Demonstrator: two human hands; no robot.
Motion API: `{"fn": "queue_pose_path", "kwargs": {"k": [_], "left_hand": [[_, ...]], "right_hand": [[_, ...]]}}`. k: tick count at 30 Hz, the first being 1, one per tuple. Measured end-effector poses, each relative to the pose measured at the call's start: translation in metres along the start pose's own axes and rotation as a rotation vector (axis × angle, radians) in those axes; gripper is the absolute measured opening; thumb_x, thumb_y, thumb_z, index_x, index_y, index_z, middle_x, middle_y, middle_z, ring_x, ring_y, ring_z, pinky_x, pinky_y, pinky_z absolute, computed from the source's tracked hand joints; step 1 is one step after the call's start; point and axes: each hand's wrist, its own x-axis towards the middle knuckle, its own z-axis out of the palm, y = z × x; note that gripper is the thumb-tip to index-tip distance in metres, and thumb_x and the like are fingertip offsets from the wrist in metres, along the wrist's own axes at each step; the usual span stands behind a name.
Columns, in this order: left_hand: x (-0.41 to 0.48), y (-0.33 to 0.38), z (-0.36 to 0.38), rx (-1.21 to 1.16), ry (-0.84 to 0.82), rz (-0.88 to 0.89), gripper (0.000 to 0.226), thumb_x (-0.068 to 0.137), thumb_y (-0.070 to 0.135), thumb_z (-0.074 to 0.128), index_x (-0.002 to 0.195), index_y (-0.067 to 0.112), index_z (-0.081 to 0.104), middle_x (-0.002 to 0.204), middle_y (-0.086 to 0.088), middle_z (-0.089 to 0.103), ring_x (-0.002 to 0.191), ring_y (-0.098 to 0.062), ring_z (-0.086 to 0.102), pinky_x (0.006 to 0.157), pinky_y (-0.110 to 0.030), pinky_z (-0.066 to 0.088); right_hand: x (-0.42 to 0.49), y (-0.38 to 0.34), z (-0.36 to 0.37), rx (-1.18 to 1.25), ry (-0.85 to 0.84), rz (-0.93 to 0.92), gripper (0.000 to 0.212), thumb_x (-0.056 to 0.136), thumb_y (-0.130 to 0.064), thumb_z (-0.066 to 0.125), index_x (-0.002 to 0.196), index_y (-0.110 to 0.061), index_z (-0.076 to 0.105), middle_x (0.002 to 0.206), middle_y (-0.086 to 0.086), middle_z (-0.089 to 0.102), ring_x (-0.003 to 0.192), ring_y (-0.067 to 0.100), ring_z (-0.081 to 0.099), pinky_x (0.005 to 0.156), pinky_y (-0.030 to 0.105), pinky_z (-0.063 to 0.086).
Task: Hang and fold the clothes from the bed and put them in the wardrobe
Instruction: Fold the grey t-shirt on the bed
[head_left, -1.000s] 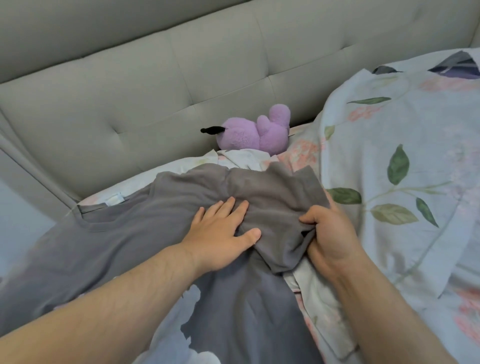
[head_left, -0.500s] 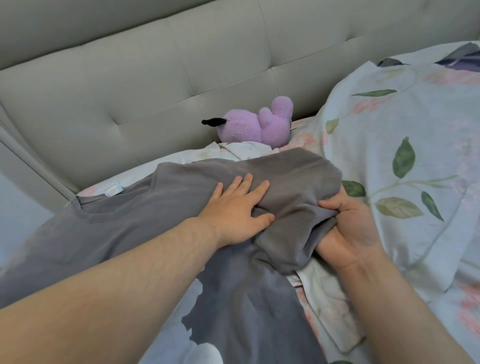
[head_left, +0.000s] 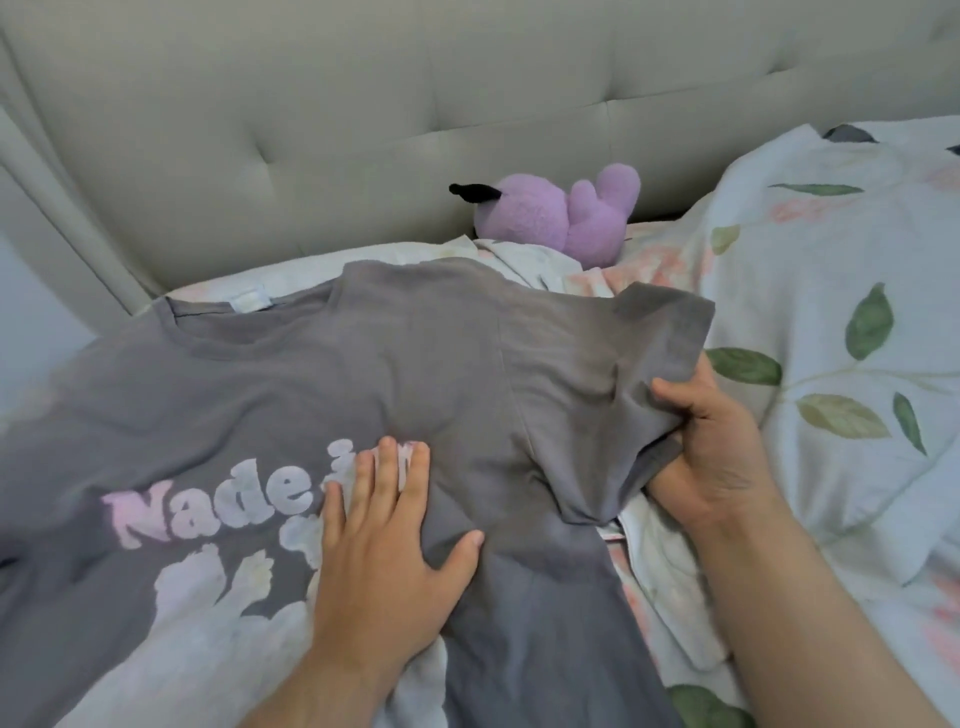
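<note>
Left hand (head_left: 382, 556) is lying flat, fingers straight, pressing the grey T-shirt (head_left: 322, 395), which is spreading front-up across the bed (head_left: 670, 618). Right hand (head_left: 711, 441) is gripping the shirt's sleeve (head_left: 613, 395), thumb curling over the fabric. Beyond, a purple plush toy (head_left: 556, 213) is resting against the padded headboard (head_left: 363, 130).
</note>
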Motion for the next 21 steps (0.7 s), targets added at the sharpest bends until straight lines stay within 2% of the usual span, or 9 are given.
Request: {"fn": "queue_pose_path", "kwargs": {"k": [6, 8, 9, 10, 12, 14, 16, 18, 21], "left_hand": [[-0.002, -0.001, -0.002, -0.064, -0.003, 0.044, 0.09, 0.077, 0.068, 0.046, 0.152, 0.02, 0.036, 0.159, -0.006, 0.031, 0.148, -0.025, 0.025, 0.118, -0.049, 0.014], [-0.001, -0.002, 0.0, -0.091, -0.025, 0.036, 0.09, 0.075, 0.068, 0.049, 0.151, 0.021, 0.037, 0.159, -0.005, 0.032, 0.148, -0.023, 0.026, 0.118, -0.048, 0.012], [0.0, -0.003, 0.001, -0.118, -0.055, 0.027, 0.09, 0.075, 0.068, 0.05, 0.151, 0.022, 0.038, 0.158, -0.004, 0.033, 0.148, -0.022, 0.026, 0.118, -0.047, 0.011], [-0.001, -0.004, -0.002, -0.138, -0.096, 0.021, 0.089, 0.075, 0.068, 0.05, 0.151, 0.023, 0.037, 0.158, -0.003, 0.032, 0.148, -0.02, 0.024, 0.118, -0.047, 0.009], [0.003, -0.006, -0.014, -0.198, -0.157, 0.029, 0.087, 0.079, 0.066, 0.047, 0.154, 0.028, 0.027, 0.163, 0.0, 0.022, 0.151, -0.015, 0.009, 0.12, -0.043, -0.001], [0.008, -0.006, -0.031, -0.303, -0.244, 0.031, 0.083, 0.084, 0.058, 0.048, 0.156, 0.032, 0.016, 0.165, 0.004, 0.007, 0.151, -0.011, -0.005, 0.12, -0.04, -0.012], [0.004, -0.013, -0.059, -0.481, -0.268, 0.072, 0.067, 0.088, 0.045, 0.051, 0.15, 0.034, 0.03, 0.161, 0.011, 0.017, 0.15, -0.011, 0.005, 0.122, -0.038, -0.001], [-0.008, -0.03, -0.088, -0.647, -0.236, 0.09, 0.049, 0.093, 0.031, 0.05, 0.141, 0.034, 0.045, 0.155, 0.023, 0.021, 0.148, -0.007, 0.011, 0.119, -0.029, 0.012], [-0.036, -0.082, -0.113, -0.466, -0.231, 0.064, 0.06, 0.094, 0.043, 0.04, 0.152, 0.036, 0.029, 0.157, 0.022, 0.009, 0.148, -0.002, -0.001, 0.115, -0.02, 0.0]], "right_hand": [[-0.017, -0.004, 0.032, -0.238, 0.045, -0.071, 0.078, 0.076, 0.024, 0.024, 0.133, -0.018, 0.056, 0.102, 0.006, 0.071, 0.091, 0.019, 0.07, 0.074, 0.032, 0.059], [-0.02, -0.017, 0.059, -0.385, -0.015, -0.162, 0.085, 0.071, 0.025, 0.022, 0.134, -0.021, 0.055, 0.107, 0.004, 0.07, 0.096, 0.021, 0.064, 0.078, 0.032, 0.057], [-0.017, -0.022, 0.078, -0.529, -0.051, -0.215, 0.089, 0.07, 0.024, 0.024, 0.139, -0.025, 0.051, 0.119, -0.001, 0.067, 0.105, 0.018, 0.061, 0.082, 0.029, 0.054], [-0.016, -0.021, 0.1, -0.716, -0.107, -0.259, 0.094, 0.071, 0.022, 0.026, 0.145, -0.032, 0.044, 0.135, -0.014, 0.059, 0.117, 0.008, 0.056, 0.092, 0.027, 0.05], [-0.013, -0.006, 0.143, -1.186, -0.254, -0.327, 0.093, 0.074, 0.01, 0.034, 0.151, -0.042, 0.028, 0.147, -0.036, 0.033, 0.14, -0.004, 0.034, 0.116, 0.031, 0.033], [-0.008, 0.029, 0.169, -1.685, -0.411, -0.23, 0.085, 0.082, -0.007, 0.043, 0.157, -0.035, 0.013, 0.163, -0.011, 0.014, 0.153, 0.019, 0.006, 0.124, 0.047, 0.01], [-0.01, 0.072, 0.173, -2.042, -0.486, 0.009, 0.077, 0.094, -0.034, 0.043, 0.158, -0.033, 0.001, 0.167, 0.006, -0.008, 0.152, 0.032, -0.01, 0.122, 0.053, -0.002], [-0.014, 0.098, 0.161, -2.237, -0.522, 0.128, 0.078, 0.097, -0.056, 0.034, 0.158, -0.032, -0.007, 0.165, 0.009, -0.019, 0.151, 0.034, -0.017, 0.121, 0.054, -0.006], [-0.018, 0.11, 0.148, -2.407, -0.481, 0.069, 0.082, 0.096, -0.063, 0.027, 0.156, -0.028, -0.016, 0.163, 0.013, -0.023, 0.15, 0.036, -0.018, 0.121, 0.054, -0.006]]}}
